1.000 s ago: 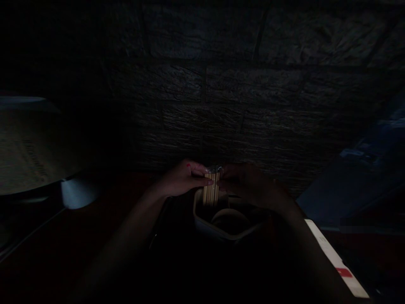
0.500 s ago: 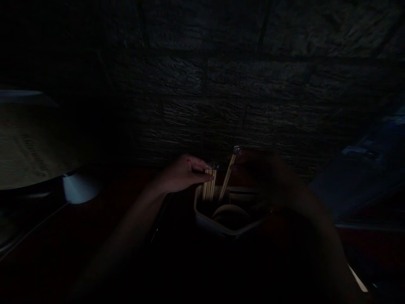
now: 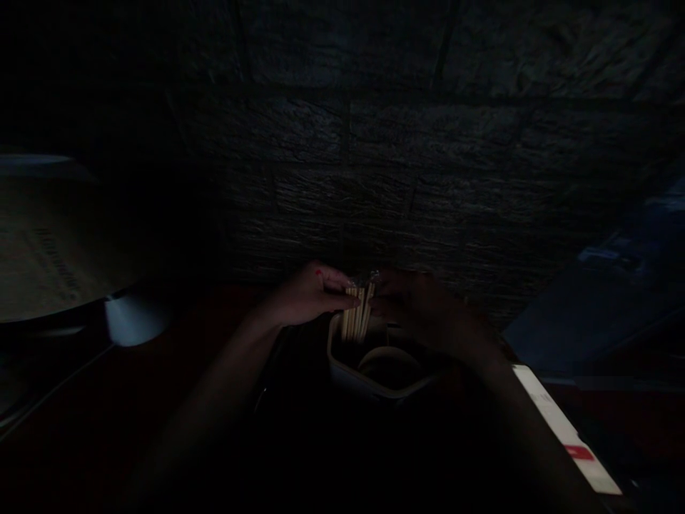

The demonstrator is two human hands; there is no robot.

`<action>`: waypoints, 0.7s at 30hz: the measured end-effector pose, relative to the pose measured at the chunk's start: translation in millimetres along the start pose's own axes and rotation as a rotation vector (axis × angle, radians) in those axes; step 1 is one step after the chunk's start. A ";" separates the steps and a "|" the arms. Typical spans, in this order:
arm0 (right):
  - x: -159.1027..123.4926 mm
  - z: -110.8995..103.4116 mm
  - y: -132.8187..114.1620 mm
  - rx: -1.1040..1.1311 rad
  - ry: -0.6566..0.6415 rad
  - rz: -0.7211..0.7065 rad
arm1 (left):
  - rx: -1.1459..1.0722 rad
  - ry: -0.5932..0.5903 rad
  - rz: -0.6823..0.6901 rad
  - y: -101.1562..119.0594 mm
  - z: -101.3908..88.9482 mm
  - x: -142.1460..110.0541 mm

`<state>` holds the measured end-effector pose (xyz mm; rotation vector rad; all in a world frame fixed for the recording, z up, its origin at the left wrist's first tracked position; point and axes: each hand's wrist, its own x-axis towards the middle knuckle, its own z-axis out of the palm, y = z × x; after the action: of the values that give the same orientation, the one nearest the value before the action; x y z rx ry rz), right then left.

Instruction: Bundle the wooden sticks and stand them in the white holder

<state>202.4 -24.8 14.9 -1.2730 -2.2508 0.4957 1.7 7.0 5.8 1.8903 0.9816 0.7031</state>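
Note:
In dim light, a bunch of wooden chopsticks (image 3: 352,325) stands upright with shiny, clear wrapping at the tops. My left hand (image 3: 310,295) is closed around the bunch from the left, thumb in front. From the right, my darkly shadowed right hand (image 3: 409,296) pinches further chopsticks (image 3: 369,307), slightly tilted and right beside the bunch. The lower ends go down into a light-rimmed container (image 3: 350,371), where a round rim (image 3: 390,351) shows in front of them. Much of the container's inside is lost in shadow.
Behind the container rises a dark block wall (image 3: 342,143). A large pale, rounded object with printing (image 3: 58,250) is at left, a white cone-like piece (image 3: 133,319) below it. At right are a bluish panel (image 3: 594,285) and a white strip with a red mark (image 3: 556,421).
My right hand has moved left and slightly down, bringing its tilted chopsticks against the bunch. My left hand has stayed in place. More of the white strip at right shows.

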 end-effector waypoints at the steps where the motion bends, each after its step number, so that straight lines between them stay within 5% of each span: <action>1: 0.6 0.4 0.3 0.000 -0.009 0.000 | -0.014 -0.003 -0.005 -0.5 -0.2 0.3; 21: 3.3 6.1 10.5 0.177 -0.079 -0.013 | -0.027 -0.070 0.004 -12.0 -7.2 2.9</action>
<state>204.5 -17.1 5.1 -1.1667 -2.2218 0.7342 -6.5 16.3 -1.2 1.8810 0.9207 0.6454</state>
